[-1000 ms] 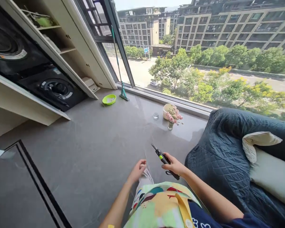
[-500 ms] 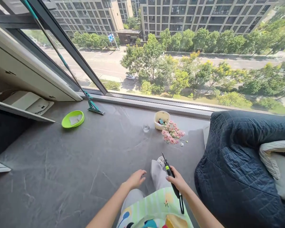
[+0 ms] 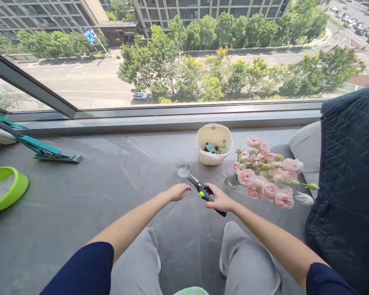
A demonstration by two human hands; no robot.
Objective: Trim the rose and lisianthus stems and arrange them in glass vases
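Observation:
My right hand (image 3: 219,198) is wrapped round black pruning shears (image 3: 203,191) with a bright green band, their blades slightly parted and pointing up-left. Just left of the shears is my left hand (image 3: 178,191), empty, its fingers loosely bent and not gripping anything. Beyond the blades a clear glass bowl (image 3: 182,169) rests on the floor. Pink flowers (image 3: 269,190) with pale buds lean rightward out of a glass vase (image 3: 231,180), to the right of my right hand. Behind these stands a cream woven basket (image 3: 211,159) with a blue item and dark bits inside.
A large window with a grey sill (image 3: 160,123) runs along the far side. On the left are a teal mop (image 3: 46,148) and a green basin (image 3: 21,189) holding something white. A dark quilted cover (image 3: 347,184) drapes at the right. My legs are bent below my arms.
My view has come lower and closer to the flowers and basket. Both hands have moved forward, the right carrying the shears, whose blades now show parted. The left hand has come near the shears.

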